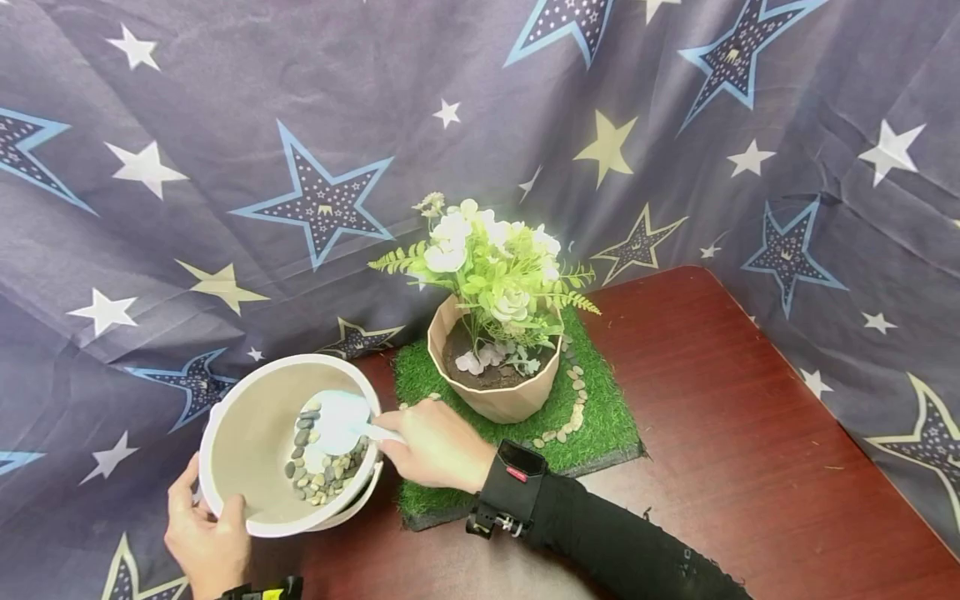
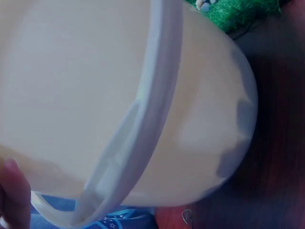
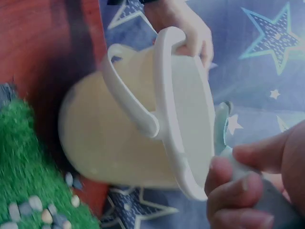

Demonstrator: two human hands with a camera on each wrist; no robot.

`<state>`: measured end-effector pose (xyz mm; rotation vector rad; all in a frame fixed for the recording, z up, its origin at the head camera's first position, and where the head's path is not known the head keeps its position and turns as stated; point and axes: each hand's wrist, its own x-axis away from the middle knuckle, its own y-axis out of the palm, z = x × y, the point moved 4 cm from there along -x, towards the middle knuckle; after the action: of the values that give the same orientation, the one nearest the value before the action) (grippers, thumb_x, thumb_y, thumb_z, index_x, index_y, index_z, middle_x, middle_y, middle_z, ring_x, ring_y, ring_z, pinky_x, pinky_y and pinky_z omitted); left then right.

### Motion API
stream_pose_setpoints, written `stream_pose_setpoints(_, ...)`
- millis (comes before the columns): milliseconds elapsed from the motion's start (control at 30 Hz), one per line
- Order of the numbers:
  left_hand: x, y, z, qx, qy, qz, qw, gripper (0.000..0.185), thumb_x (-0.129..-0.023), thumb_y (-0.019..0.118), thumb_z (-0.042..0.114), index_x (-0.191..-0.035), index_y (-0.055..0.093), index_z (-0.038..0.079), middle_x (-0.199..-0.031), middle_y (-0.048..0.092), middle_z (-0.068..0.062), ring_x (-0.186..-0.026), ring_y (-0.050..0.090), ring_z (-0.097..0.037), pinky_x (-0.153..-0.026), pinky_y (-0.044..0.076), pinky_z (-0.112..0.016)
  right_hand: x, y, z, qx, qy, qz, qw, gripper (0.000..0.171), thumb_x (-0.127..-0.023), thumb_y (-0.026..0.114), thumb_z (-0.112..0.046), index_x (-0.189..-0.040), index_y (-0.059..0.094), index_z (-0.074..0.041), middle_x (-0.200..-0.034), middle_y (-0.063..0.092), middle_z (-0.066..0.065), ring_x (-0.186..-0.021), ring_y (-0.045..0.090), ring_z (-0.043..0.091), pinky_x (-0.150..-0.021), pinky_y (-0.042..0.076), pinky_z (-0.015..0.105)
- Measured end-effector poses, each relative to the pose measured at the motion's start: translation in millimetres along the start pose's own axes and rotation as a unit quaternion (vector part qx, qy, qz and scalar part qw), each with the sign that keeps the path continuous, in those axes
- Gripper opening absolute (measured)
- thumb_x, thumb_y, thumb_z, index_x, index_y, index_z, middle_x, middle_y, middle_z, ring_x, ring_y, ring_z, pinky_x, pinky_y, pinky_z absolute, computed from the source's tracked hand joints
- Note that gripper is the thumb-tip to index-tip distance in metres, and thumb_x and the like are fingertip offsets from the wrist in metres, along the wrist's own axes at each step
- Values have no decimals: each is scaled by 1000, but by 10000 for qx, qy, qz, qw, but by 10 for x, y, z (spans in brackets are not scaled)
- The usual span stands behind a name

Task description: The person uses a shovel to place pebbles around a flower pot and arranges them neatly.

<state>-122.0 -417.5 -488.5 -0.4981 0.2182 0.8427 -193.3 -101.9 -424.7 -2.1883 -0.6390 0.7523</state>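
My left hand (image 1: 208, 533) grips the rim of a cream bucket (image 1: 247, 433), which leans with its mouth toward me. Pebbles (image 1: 318, 483) in grey and tan lie inside, along its lower right. In my right hand (image 1: 438, 442) is the handle of a pale blue scoop (image 1: 341, 421), its blade over the bucket's mouth. The right wrist view shows my fingers curled around that handle (image 3: 274, 200) and the scoop's edge (image 3: 222, 125) beside the rim. Dark shapes of pebbles show through the bucket wall (image 2: 209, 114) in the left wrist view. What the blade carries is unclear through glare.
A beige faceted pot (image 1: 502, 404) with soil and white flowers (image 1: 487, 242) stands on a green turf mat (image 1: 600, 400). Pale stones (image 1: 573, 417) curve along the mat around the pot. Beneath is a reddish-brown table (image 1: 750, 433); a star-patterned cloth (image 1: 450, 150) hangs behind.
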Motion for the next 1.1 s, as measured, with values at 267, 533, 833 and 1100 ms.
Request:
stream_pose_setpoints(267,-74,-59,-44,-814,-756,-79,9938,67,-84,56,0,-149,54,12,-59,51,43,-50,55,15,-54,42,-5,76,-155,180,382,329,504,9975,9,-100,62,-21,-98,70,-18,-66,51,-11,-60,50,6,-59,39,22)
stream_pose_setpoints(533,-165,-93,-102,-1381,-1190,-225,9830,64,-90,58,14,-153,49,15,-52,44,39,-46,47,12,-64,34,-11,183,-57,328,571,748,701,9931,8,-99,64,-19,-93,67,-15,-66,53,-8,-62,53,11,-56,39,26)
stream_pose_setpoints(833,-205,-50,-118,-1168,-1111,-204,9867,63,-89,55,11,-151,50,13,-50,48,34,-40,50,5,-52,39,-12,307,240,506,842,1132,801,9868,17,-97,67,-20,-111,72,-10,-82,74,5,-70,70,22,-60,53,35)
stream_pose_setpoints(1100,-195,-11,-158,-665,-1277,-222,9893,62,-88,52,5,-150,50,10,-50,54,29,-34,55,-4,-38,42,-18,370,623,694,893,1401,910,9819,8,-95,69,-18,-91,67,-11,-73,68,4,-64,68,23,-55,48,35)
